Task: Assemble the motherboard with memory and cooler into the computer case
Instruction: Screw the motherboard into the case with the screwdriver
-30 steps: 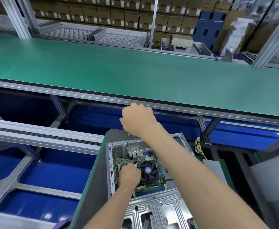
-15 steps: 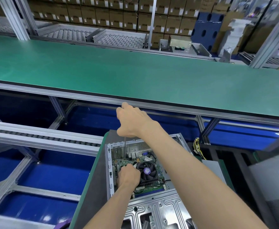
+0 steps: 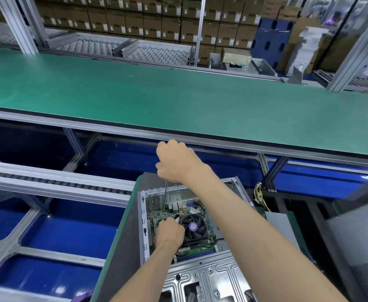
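An open silver computer case (image 3: pixel 142 205) lies on a dark pad in the lower middle of the view. Inside it sits the green motherboard (image 3: pixel 159 215) with a black cooler fan (image 3: pixel 192 227) that has a purple hub. My right hand (image 3: pixel 176 162) grips the top of a long screwdriver (image 3: pixel 165 196), whose thin shaft stands nearly upright with its tip on the board's far left part. My left hand (image 3: pixel 170 233) rests curled on the board just left of the fan; what its fingers touch is hidden.
A long green conveyor belt (image 3: pixel 178 101) runs across behind the case. A roller rail (image 3: pixel 58 184) lies at the left over blue floor. Yellow cables (image 3: pixel 259 192) hang at the right of the case. Stacked cardboard boxes (image 3: pixel 156 25) fill the background.
My right hand with the screwdriver shifted slightly left and lifted a little over the case. My left hand stayed beside the fan.
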The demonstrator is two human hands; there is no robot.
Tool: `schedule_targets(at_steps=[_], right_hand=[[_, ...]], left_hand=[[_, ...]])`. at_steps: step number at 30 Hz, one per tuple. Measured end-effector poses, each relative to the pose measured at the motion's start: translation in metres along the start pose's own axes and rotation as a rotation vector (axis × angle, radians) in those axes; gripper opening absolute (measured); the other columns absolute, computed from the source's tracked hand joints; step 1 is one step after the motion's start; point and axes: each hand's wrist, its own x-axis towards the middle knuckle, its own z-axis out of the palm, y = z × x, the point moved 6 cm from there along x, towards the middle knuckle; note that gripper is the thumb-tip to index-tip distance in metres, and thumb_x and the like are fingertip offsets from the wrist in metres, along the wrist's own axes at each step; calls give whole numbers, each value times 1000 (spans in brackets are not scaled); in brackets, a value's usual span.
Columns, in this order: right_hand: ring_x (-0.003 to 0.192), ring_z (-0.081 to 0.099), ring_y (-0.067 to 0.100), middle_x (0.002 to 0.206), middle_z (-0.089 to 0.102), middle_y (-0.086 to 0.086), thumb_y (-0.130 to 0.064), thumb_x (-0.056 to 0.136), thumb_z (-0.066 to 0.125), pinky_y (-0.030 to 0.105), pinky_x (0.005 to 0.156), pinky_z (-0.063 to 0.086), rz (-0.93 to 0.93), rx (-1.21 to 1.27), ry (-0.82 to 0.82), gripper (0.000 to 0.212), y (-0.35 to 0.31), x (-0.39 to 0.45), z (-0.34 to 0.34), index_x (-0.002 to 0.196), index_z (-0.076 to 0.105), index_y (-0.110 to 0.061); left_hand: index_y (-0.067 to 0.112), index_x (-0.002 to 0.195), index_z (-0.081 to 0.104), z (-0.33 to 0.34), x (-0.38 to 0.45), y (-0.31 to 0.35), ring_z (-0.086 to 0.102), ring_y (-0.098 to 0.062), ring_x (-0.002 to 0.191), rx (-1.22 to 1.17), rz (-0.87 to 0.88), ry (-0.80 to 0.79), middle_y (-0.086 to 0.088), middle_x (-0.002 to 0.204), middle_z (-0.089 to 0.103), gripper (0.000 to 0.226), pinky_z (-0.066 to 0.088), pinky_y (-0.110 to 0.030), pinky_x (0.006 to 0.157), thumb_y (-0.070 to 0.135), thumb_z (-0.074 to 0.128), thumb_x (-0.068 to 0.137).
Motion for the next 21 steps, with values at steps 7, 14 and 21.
schedule_targets(at_steps=[7, 14, 21], right_hand=[[80, 51, 30, 91, 46, 5, -20, 81, 61, 36, 64, 36, -6, 49, -61, 21, 2, 0, 1, 94, 45, -12], [73, 49, 29, 80, 41, 1, -25, 92, 57, 37, 62, 33, 32, -142, 83, 19, 1, -5, 2, 88, 43, -14], [76, 46, 30, 83, 43, 3, -17, 92, 56, 38, 64, 34, 18, -61, 44, 17, -4, -5, 2, 91, 40, -11]], left_hand=[[11, 98, 63, 2, 2, -2, 56, -22, 71, -16, 6, 10, 0, 71, 49, 20, 44, -30, 60, 13, 44, 91], [15, 90, 53, 1, 0, -2, 45, -14, 60, -17, 1, 10, 1, 67, 45, 10, 37, -27, 52, 13, 44, 91], [8, 93, 61, 1, -2, -1, 61, -29, 81, -31, -1, -32, -10, 89, 62, 17, 46, -32, 64, 11, 45, 87]])
